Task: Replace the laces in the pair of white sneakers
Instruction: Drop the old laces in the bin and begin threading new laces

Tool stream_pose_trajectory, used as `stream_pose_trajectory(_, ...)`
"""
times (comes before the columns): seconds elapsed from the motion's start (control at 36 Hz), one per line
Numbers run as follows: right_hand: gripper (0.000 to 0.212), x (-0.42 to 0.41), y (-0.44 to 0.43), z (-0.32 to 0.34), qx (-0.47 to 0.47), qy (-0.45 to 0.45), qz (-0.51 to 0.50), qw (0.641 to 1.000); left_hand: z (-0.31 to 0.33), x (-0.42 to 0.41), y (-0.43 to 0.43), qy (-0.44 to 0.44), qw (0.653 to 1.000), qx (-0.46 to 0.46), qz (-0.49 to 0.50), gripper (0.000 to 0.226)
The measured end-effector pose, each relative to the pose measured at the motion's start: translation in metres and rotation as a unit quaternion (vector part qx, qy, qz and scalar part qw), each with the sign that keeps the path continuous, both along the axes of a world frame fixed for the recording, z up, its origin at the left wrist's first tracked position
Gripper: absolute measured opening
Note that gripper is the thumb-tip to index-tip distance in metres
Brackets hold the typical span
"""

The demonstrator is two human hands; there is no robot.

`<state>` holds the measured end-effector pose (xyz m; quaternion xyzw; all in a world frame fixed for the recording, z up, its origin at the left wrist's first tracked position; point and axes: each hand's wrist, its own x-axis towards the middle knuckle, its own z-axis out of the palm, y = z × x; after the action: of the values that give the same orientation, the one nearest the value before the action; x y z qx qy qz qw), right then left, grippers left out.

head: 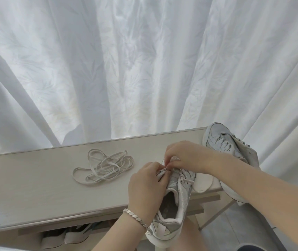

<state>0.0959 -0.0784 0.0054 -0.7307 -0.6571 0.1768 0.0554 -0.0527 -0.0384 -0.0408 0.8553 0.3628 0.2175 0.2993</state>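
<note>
A white curtain point(144, 60) with a faint leaf pattern hangs in deep folds across the whole background, and a pale wood-grain table point(36, 187) stands in front of it.

Two white sneakers are in view. The near sneaker point(179, 194) lies at the table's 5 o'clock edge, toe away from the person, heel overhanging the front. The far sneaker point(222, 140) sits at the 2 o'clock corner, partly off the table, its rear hidden by the right forearm. A flat white oval piece point(203, 181) lies between the two, touching the near sneaker's side.

One tangle of loose laces point(104, 166) lies at the table's centre, at 9 o'clock from the hands; the strands cannot be counted.

Both hands meet over the near sneaker's eyelets. The left hand point(144, 185) wears a silver bracelet point(137, 219), and its fingers curl onto the near sneaker's upper beside the eyelets. The right hand point(182, 156) has its fingers bunched tight, pinching a thin lace point(187, 180) threaded through that sneaker.

On a shelf below the table, at 7 o'clock, sit blurred shoes point(68, 236), at least two.
</note>
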Motion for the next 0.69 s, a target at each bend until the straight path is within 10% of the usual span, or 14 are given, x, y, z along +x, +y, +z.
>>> stream_pose_trajectory(0.5, 0.016, 0.053, -0.01, -0.01, 0.024, -0.13, -0.301, 0.944, 0.001, 0.001, -0.001, -0.004, 1.0, 0.001, 0.003, 0.019)
stream_pose_trajectory(0.69, 0.037, 0.028, -0.013, -0.013, 0.005, -0.13, -0.213, 0.968, -0.001, -0.003, -0.002, 0.004, 1.0, -0.009, 0.022, 0.018)
